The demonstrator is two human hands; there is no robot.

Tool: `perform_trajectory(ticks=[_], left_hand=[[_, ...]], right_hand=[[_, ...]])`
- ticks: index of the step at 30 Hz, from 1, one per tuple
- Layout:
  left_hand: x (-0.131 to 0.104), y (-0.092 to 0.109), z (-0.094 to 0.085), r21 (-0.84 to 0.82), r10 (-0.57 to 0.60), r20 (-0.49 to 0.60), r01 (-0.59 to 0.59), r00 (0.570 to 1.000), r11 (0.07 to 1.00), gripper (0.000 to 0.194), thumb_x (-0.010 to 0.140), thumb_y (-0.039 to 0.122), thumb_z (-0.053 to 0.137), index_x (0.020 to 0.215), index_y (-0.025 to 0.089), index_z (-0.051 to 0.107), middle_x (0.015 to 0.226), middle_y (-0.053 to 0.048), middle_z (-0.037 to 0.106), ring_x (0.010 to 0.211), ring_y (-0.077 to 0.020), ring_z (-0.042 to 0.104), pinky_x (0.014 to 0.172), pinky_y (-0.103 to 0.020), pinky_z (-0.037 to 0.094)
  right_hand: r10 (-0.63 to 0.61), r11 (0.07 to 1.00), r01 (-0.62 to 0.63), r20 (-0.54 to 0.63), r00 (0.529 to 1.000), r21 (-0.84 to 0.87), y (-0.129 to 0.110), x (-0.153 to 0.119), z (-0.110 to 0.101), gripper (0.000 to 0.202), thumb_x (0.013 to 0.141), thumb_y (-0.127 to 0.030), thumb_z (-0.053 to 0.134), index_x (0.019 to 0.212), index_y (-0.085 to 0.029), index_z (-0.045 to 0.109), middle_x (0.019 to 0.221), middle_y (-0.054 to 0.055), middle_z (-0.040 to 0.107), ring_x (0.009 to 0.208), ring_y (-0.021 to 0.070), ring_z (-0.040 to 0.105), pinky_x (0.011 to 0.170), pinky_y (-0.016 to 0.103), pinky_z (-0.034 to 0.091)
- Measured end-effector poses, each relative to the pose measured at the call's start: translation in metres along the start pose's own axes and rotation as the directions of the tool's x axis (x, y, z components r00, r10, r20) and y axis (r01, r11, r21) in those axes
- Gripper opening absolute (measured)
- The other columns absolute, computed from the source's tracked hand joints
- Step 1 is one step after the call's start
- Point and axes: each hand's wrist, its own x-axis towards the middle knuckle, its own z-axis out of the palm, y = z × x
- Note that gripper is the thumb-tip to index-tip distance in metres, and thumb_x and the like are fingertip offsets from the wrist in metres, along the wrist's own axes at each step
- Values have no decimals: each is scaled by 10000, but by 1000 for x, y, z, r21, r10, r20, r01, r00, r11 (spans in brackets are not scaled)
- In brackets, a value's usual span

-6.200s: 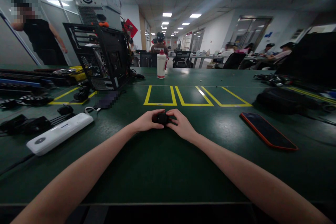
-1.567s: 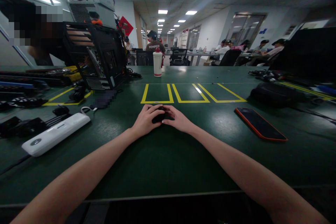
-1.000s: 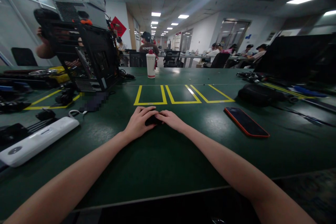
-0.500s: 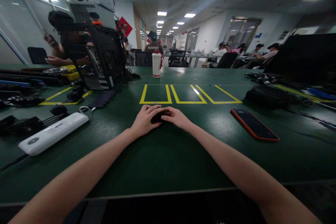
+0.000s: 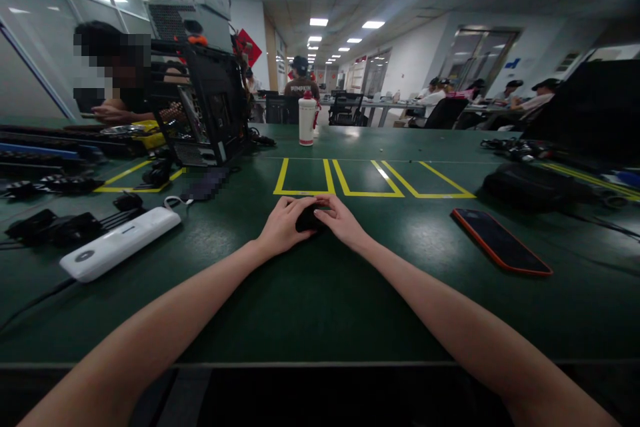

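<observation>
My left hand [image 5: 287, 225] and my right hand [image 5: 341, 220] meet at the middle of the green table [image 5: 310, 307], just on the near side of the yellow tape. Their fingers curve toward each other, and the fingertips touch or overlap at the top. A dark patch [image 5: 306, 217] shows in the gap enclosed by both hands; whether it is a small black object or only shadow I cannot make out. Thumb and fingers of the left hand arch round its left side, those of the right hand round its right side. Both forearms reach in from the near edge.
Yellow tape outlines [image 5: 330, 194] lie beyond my hands, with a white cup [image 5: 307, 121] farther back. To the left are a white power strip [image 5: 120, 243], black adapters and an open computer case [image 5: 220, 107]. An orange-edged phone [image 5: 500, 240] and black bag [image 5: 523, 185] lie right.
The view has turned slightly left, so things sit farther right. My hands stay together, with the right fingers overlapping the left slightly more. The person at left has lowered a raised hand.
</observation>
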Motion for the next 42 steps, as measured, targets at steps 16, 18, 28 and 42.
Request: perform_trajectory(ticks=[16,18,28,42], left_hand=[[-2,0,0,7,-12,-11,12,1000,1000,586,647,234,647,1175,224,393,1128,-23,530,929,-214,452,811,-359,392],[-2,1,0,5,-15,-2,15,1000,1000,587,648,230,646,1177,226,393,1133,-23,525,924,-215,453,802,-357,396],[-1,0,0,-6,-2,-9,2,1000,1000,591,641,228,652,1171,220,393,1128,-17,524,917,-206,446,809,-343,391],[-1,-1,0,1,0,-2,0,1000,1000,582,649,242,649,1169,210,389,1124,-32,531,932,-206,464,816,-347,378]], right_hand=[[163,986,-157,151,975,-50,2,-1,-12,300,731,-334,544,986,-179,512,976,56,573,900,164,556,819,363,440],[197,978,-185,135,971,-101,4,1,-13,322,739,-405,516,955,-167,542,933,56,584,855,165,556,795,362,440],[100,995,-100,51,994,0,-2,-2,-3,257,757,-326,498,985,-212,465,980,35,542,868,145,545,729,314,469],[114,993,-111,167,979,-29,2,-1,-13,292,711,-250,565,986,-181,496,941,46,556,856,150,546,809,365,440]])
